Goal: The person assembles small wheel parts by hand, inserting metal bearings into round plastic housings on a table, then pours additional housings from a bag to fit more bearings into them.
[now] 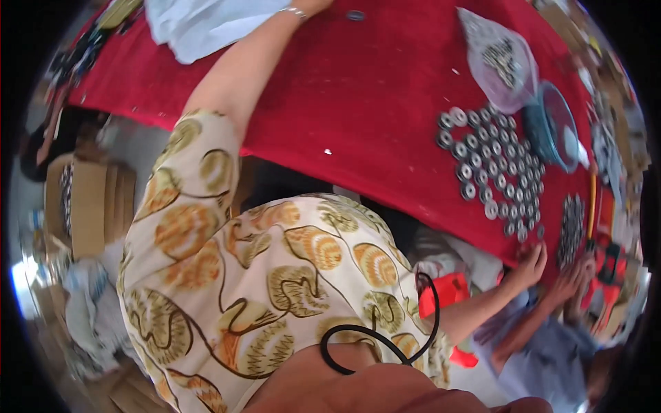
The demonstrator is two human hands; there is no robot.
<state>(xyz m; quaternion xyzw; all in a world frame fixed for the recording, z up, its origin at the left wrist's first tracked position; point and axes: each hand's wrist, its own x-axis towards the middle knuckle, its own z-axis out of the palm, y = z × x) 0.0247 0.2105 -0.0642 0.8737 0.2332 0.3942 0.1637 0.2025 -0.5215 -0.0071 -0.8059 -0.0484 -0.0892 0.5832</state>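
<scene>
My left arm reaches across the red-covered table, a bracelet on the wrist. My left hand (313, 5) is cut off by the upper edge, its fingers out of sight. One dark round part (355, 15) lies a little to its right. Down at the right, my right hand (531, 266) is at the near table edge, fingers curled together; whatever they hold is too small to make out. Just beyond it spreads a group of small round wheel-like parts (501, 180) with dark rims and pale centres. A single such part (540, 231) lies closest to its fingertips.
A clear plastic bag (506, 96) of small metal pieces leans by a blue basket (551, 131) at the right. More dark parts stand in tight rows (571, 227). Beside my right hand are a co-worker's hands (573, 277). A white cloth or bag (200, 27) lies far left.
</scene>
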